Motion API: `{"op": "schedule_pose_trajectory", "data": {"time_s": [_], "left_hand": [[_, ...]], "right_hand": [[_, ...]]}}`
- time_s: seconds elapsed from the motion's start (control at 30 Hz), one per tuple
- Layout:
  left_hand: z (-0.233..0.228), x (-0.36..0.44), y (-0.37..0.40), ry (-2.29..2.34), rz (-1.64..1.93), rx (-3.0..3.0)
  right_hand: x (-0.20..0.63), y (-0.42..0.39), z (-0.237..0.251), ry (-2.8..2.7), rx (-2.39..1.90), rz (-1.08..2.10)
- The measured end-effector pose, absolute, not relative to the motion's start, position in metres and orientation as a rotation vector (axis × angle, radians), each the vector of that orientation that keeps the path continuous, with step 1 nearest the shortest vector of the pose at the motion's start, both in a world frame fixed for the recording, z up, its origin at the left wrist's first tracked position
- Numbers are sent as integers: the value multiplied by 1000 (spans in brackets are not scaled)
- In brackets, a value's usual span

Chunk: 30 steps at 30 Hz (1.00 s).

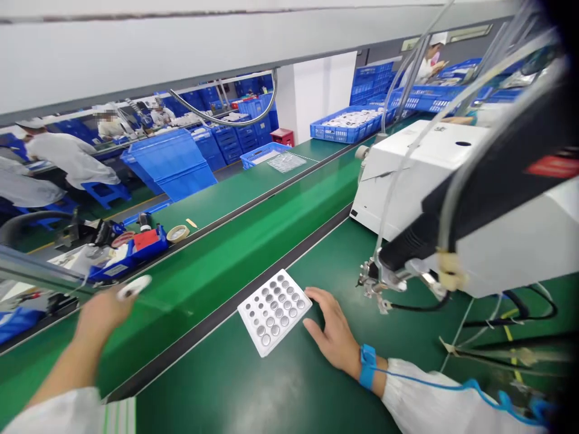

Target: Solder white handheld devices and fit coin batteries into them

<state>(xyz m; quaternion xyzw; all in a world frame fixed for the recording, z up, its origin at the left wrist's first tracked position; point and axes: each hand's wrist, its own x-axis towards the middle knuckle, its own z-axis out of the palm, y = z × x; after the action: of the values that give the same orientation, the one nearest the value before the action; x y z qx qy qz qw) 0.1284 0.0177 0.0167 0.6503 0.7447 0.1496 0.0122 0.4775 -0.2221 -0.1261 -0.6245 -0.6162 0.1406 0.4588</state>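
Observation:
My left hand is out over the green conveyor belt, its fingers closed on a flat white round piece with a dark spot near its middle. On the green bench lies a white tray with rows of round silver and dark metal discs in its holes. My right hand is at the tray's right edge, thumb and fingers apart and holding nothing. The fingertips are close to the tray's edge; whether they touch it I cannot tell. A blue wrist strap with a coiled cord circles my right wrist.
A white machine with a black arm and metal tip stands right, with hoses and cables. Across the belt are a blue bin, a tape roll and a full blue crate. Co-workers sit farther back.

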Motion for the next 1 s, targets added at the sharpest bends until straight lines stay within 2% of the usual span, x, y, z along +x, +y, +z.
{"op": "schedule_pose_trajectory", "data": {"time_s": [0.03, 0.13, 0.2, 0.3, 0.4, 0.57, 0.73, 0.87, 0.93, 1.0], "left_hand": [[16, 148, 7, 2218, 394, 2060], [8, 225, -54, 1595, 689, 2307], [-1, 271, -110, 1235, 741, 2359], [-11, 305, -183, 973, 809, 2321], [-12, 308, -222, 965, 878, 2217], [-5, 301, -244, 1062, 898, 2018], [-5, 297, -264, 1151, 946, 1591], [-28, 309, -273, 1112, 1003, 1166], [-45, 325, -274, 1089, 1038, 918], [-61, 345, -274, 1048, 1059, 635]], "right_hand": [[477, -222, -124, -1520, -1543, 340], [474, -230, -117, -1506, -1497, 292], [470, -243, -109, -1466, -1402, 284], [467, -271, -93, -1377, -1244, 385], [470, -293, -73, -1324, -1165, 491], [482, -307, -52, -1436, -1138, 562], [480, -324, -54, -1305, -1159, 722], [476, -334, -59, -1245, -1173, 962], [483, -331, -57, -1176, -1215, 812], [501, -318, -46, -1022, -1248, 460]]}}
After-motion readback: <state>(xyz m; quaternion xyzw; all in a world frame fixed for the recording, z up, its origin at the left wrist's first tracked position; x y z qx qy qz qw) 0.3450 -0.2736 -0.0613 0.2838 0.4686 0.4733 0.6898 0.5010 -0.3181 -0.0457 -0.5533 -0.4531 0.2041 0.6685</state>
